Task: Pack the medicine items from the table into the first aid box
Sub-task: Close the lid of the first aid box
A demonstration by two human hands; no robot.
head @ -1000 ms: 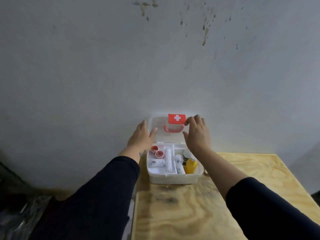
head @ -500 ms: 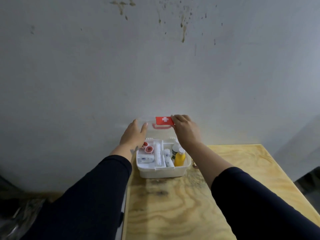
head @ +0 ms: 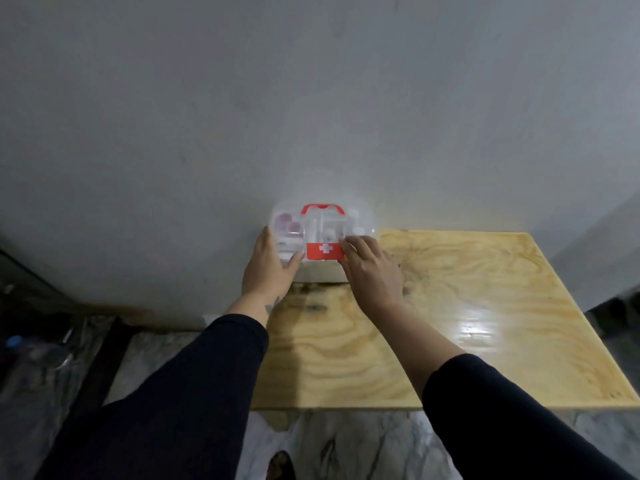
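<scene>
The white first aid box (head: 322, 276) stands at the far left corner of the wooden table (head: 450, 306), against the wall. Its clear lid (head: 360, 216) now lies down over the box, with the red handle (head: 322, 208) at the back and the red latch with a white cross (head: 324, 251) at the front. Medicine items show blurred through the lid. My left hand (head: 268, 268) presses on the lid's front left corner. My right hand (head: 370, 268) rests on the lid's front right, fingertips at the latch.
A grey wall rises right behind the box. The table's left edge runs close beside my left wrist, with marble floor (head: 346, 445) below and dark clutter (head: 34, 341) at the far left.
The lid stood upright a second ago with the items showing; both hands have swung it forward and down over the box. The camera has tilted down too.
</scene>
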